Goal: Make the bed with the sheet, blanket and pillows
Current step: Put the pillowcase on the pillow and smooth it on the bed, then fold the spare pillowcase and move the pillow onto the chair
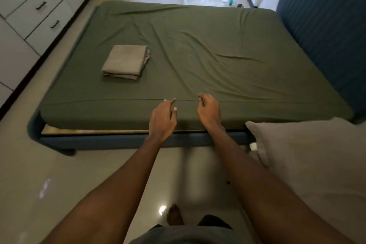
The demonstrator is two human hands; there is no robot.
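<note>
We look down from head height at a bed [118, 140] whose mattress is covered by a green sheet [217, 55]. The sheet is pulled over the corners and creased in long diagonal wrinkles across the middle.

Both bare arms reach forward to the near edge of the mattress. The hands are close together but apart. The left hand [163, 117] has loosely extended fingers, its fingertips touching the sheet's edge seam. The right hand [209, 111] has curled fingers that pinch the sheet at the same seam.

A folded grey blanket [126, 61] lies on the sheet to the left, well apart from the hands. A grey pillow [316, 164] sits off the bed at the lower right, just beside the right forearm.

A blue padded headboard [326, 25] stands on the right and white drawers [29, 6] on the left. A glossy tiled floor [59, 184] lies below.
</note>
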